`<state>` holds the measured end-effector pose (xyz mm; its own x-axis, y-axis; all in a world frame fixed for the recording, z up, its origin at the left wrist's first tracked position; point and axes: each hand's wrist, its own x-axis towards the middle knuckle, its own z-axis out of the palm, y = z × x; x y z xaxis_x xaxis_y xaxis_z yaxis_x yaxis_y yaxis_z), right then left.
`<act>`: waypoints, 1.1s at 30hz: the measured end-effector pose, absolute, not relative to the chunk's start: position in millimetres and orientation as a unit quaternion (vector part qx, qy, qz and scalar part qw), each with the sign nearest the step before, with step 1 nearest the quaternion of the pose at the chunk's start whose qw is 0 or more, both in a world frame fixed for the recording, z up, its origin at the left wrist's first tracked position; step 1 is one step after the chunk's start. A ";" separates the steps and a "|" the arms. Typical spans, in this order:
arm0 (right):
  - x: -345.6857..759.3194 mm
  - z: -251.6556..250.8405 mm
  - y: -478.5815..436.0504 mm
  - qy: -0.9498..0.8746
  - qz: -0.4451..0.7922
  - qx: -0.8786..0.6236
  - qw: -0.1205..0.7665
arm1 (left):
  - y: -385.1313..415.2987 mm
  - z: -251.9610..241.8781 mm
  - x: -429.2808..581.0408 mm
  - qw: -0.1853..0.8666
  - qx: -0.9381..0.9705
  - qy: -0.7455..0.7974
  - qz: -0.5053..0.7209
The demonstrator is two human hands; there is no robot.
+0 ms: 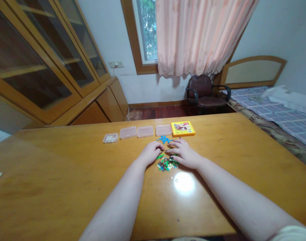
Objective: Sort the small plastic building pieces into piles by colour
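Observation:
My left hand (151,152) rests at the left side of the loose toy bricks, its fingers bent and slightly apart from the thumb. Under its fingertips lies a green brick (160,156). Across from it, my right hand (185,153) is spread low over the table, palm down, with fingertips pointing left among the bricks. A mixed pile of small bricks (165,165) in green, brown, white and yellow lies just below both hands, partly covered by the right one. Beyond the fingers is a separate cluster of blue bricks (164,139). I see nothing gripped in either hand.
Behind the bricks stand clear plastic trays (145,131) in a row, a smaller one (110,138) holding something pale, and a yellow box (183,129). All are on the wooden table (67,180). An armchair (205,92) and a bed (281,100) are beyond it.

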<state>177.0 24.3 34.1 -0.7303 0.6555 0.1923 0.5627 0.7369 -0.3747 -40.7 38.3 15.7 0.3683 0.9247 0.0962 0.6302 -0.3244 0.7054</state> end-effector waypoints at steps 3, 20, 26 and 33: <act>177.6 33.7 24.1 -0.934 0.161 -0.286 0.138 | 38.3 16.4 -40.3 0.298 0.771 0.500 0.259; 179.0 24.9 32.4 -0.877 0.178 -0.399 0.197 | 33.1 25.0 -39.4 0.301 0.793 0.464 0.254; 179.9 26.3 33.9 -0.867 0.146 -0.426 0.215 | 34.1 20.6 -37.4 0.296 0.779 0.489 0.259; 177.5 14.5 32.9 -0.864 0.112 -0.471 0.139 | 34.8 16.8 -34.9 0.296 0.771 0.499 0.264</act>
<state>177.5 32.9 14.5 -0.5172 0.8453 0.1344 0.7827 0.5306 -0.3254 -34.9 34.8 16.8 0.3629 0.9251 0.1118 0.6132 -0.3274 0.7189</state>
